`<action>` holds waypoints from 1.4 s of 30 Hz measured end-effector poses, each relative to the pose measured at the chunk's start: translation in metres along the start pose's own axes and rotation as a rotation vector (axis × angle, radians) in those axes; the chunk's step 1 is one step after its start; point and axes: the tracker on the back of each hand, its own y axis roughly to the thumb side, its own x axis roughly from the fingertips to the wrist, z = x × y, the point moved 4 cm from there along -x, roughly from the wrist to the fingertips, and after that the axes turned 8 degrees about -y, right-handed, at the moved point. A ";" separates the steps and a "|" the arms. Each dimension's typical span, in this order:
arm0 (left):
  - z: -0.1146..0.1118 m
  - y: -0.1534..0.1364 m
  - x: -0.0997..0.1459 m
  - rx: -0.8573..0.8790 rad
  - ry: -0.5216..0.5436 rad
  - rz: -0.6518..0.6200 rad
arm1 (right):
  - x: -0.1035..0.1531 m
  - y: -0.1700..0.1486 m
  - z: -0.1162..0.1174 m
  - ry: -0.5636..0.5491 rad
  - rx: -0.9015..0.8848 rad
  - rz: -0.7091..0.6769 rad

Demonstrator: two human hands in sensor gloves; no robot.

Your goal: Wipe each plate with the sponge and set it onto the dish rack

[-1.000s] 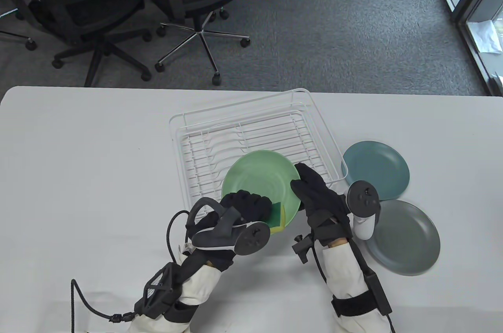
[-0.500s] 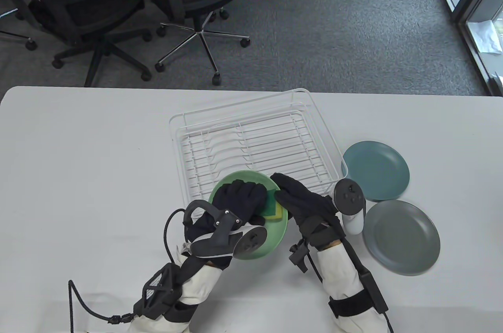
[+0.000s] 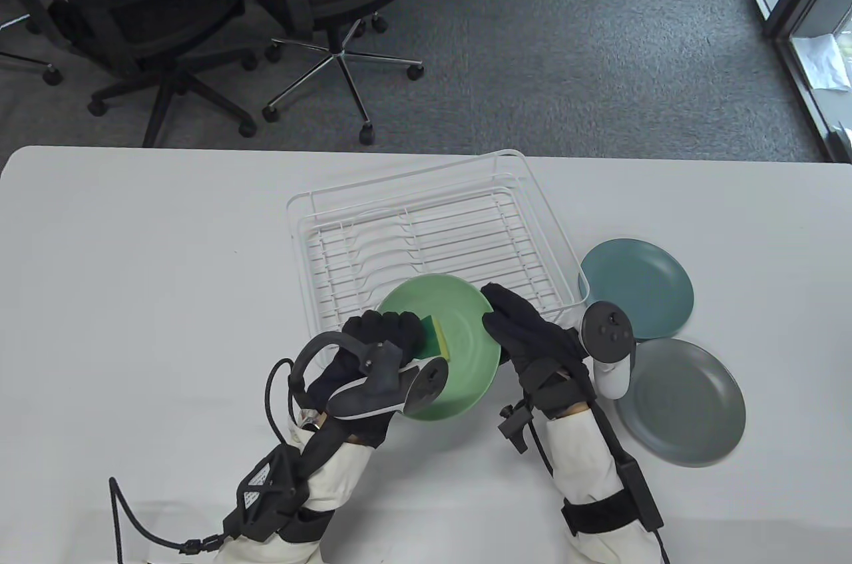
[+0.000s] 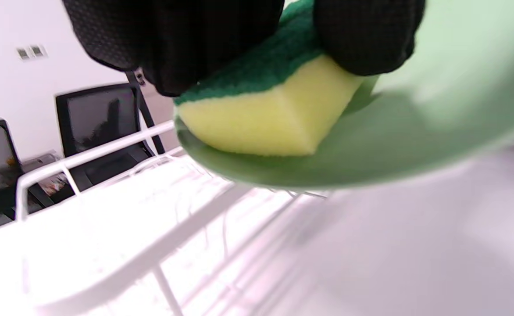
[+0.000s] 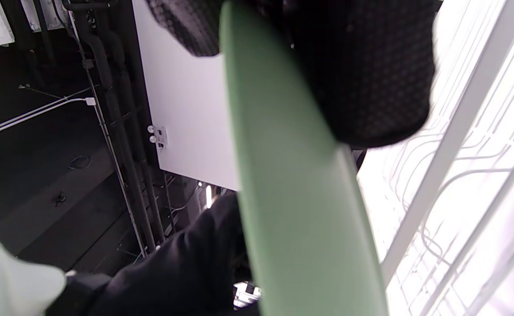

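Pale green, the plate (image 3: pixel 459 351) is lifted off the table (image 3: pixel 133 258) and tilted, just in front of the near rail of the white wire dish rack (image 3: pixel 426 244), which stands toward the middle of the table. The right hand (image 3: pixel 526 341) grips the plate at its right rim; in the right wrist view its thumb and fingers (image 5: pixel 371 74) lie on opposite faces of the green edge (image 5: pixel 292 188), clamping it. The left hand (image 3: pixel 379 344) is curled around a sponge (image 3: pixel 434 336), yellow foam with a dark green scrubbing layer, and presses it onto the left part of the plate's upper face. In the left wrist view the gloved fingertips (image 4: pixel 366 35) sit on the green layer while the yellow foam (image 4: pixel 257 123) lies flat against the plate (image 4: pixel 437 109), with the rack's wires (image 4: pixel 121 245) blurred underneath.

Two more plates lie flat near the table's right edge, beside the rack's right side: a teal plate (image 3: pixel 636 287) touching or nearly touching the rack's corner, and a grey plate (image 3: pixel 685 401) nearer the front edge, its rim meeting or overlapping the teal one. Each hand carries a tracker on its back (image 3: pixel 607 351). Beyond the far edge of the table, black office chairs (image 3: pixel 319 4) stand on grey carpet.
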 end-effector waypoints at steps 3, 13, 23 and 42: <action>0.001 0.005 0.001 0.051 0.010 -0.059 | 0.000 0.000 -0.001 -0.002 0.003 -0.003; 0.006 0.008 0.002 -0.001 0.211 0.031 | 0.001 0.008 0.016 0.085 0.014 -0.027; 0.008 -0.025 0.008 -0.051 0.228 0.230 | 0.003 0.017 0.012 0.094 -0.007 -0.057; -0.001 -0.087 0.023 0.705 0.396 0.169 | 0.010 -0.001 -0.043 -0.256 -0.243 -0.021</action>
